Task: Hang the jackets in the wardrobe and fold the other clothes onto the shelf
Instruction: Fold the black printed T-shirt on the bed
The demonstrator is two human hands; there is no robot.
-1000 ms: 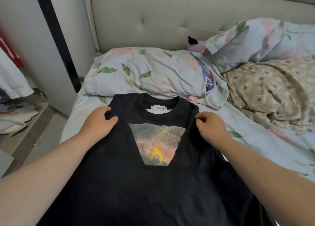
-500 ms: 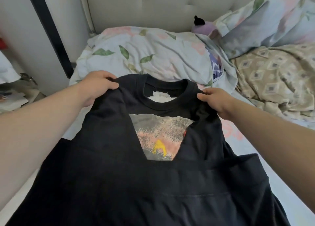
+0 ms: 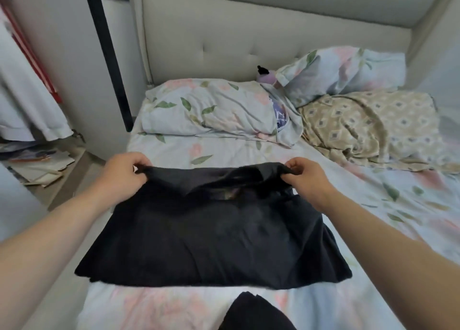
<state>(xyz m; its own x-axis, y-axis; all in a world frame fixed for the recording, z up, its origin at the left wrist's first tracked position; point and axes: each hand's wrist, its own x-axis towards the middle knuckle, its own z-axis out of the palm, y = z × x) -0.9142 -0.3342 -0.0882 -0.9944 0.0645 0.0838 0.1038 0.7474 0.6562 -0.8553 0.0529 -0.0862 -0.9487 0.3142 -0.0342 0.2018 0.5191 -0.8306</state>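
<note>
A black T-shirt (image 3: 214,245) lies on the floral bedsheet (image 3: 373,230), doubled over so its printed front is almost hidden; only a sliver of the print shows near the top fold. My left hand (image 3: 122,172) pinches the shirt's upper left corner and my right hand (image 3: 306,177) pinches the upper right corner, holding that edge slightly off the bed. A second piece of black cloth (image 3: 254,312) pokes in at the bottom edge.
Two floral pillows (image 3: 211,110) (image 3: 343,73) and a crumpled beige patterned blanket (image 3: 368,125) lie toward the padded headboard (image 3: 236,43). A small purple toy (image 3: 266,75) sits between the pillows. Left of the bed are a dark post (image 3: 107,53), hanging white clothes (image 3: 25,100) and papers on the floor (image 3: 37,165).
Both hands have lifted the shirt's shoulders and brought them toward me, folding the shirt over itself so the print is covered. The view has pulled back and upward.
</note>
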